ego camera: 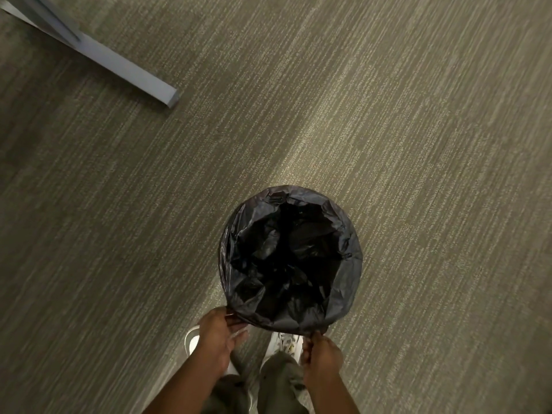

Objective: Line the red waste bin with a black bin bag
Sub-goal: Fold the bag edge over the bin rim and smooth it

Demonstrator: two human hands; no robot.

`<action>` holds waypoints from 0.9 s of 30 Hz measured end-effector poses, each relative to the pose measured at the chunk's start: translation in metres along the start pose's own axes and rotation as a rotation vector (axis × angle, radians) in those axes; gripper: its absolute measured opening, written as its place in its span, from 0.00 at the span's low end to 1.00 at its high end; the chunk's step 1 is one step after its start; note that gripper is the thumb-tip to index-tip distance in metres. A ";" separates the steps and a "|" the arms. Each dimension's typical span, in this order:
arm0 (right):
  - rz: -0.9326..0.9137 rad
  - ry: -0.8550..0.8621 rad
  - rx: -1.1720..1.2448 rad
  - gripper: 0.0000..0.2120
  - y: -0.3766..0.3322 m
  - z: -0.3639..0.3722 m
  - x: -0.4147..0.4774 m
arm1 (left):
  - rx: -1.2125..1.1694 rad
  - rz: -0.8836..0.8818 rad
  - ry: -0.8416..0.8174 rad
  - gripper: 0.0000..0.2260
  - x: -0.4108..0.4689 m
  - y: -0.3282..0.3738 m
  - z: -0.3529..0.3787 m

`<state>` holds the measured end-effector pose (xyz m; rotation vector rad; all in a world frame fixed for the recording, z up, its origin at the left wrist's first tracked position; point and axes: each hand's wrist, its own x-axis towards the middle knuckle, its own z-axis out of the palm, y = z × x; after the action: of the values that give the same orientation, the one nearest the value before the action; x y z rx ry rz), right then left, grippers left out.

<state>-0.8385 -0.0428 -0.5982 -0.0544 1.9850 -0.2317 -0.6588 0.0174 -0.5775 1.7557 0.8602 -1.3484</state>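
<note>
A black bin bag (pixel 343 282) lies open over a round bin on the carpet, seen from straight above. The bag's edge is folded over the rim all the way round, so no red of the bin shows. My left hand (pixel 216 339) pinches the bag's edge at the near left of the rim. At the near right of the rim, my right hand (pixel 321 354) pinches the edge too. Inside, the bag hangs crumpled and dark.
Grey-green striped carpet (pixel 418 144) surrounds the bin. A pale blue-grey bar (pixel 125 70), like a furniture foot, lies at the upper left. My white shoes (pixel 283 343) and trouser legs stand just behind the bin at the bottom of the view.
</note>
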 end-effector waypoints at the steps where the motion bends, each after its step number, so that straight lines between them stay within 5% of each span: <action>1: 0.024 -0.007 0.025 0.12 -0.004 0.003 0.002 | 0.004 -0.002 0.033 0.11 0.001 0.001 0.001; 6: 0.126 -0.087 0.146 0.08 -0.025 0.007 0.017 | 0.043 0.031 0.093 0.10 0.005 0.008 0.004; 10: 0.086 -0.068 0.165 0.09 -0.039 0.006 0.027 | 0.101 0.231 0.115 0.24 -0.003 0.012 0.014; 16: 0.096 -0.176 0.091 0.04 -0.046 -0.002 0.038 | 0.522 0.575 0.200 0.16 -0.013 0.028 0.029; 20: 0.102 -0.170 0.046 0.09 -0.052 -0.005 0.045 | 0.579 0.556 0.247 0.10 -0.007 0.037 0.038; 27: -0.231 -0.101 0.227 0.07 -0.105 -0.014 0.057 | 0.475 0.398 0.460 0.16 0.003 0.044 0.046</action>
<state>-0.8819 -0.1522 -0.6237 -0.1464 1.8399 -0.5909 -0.6425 -0.0439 -0.5812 2.5107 0.3878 -0.9415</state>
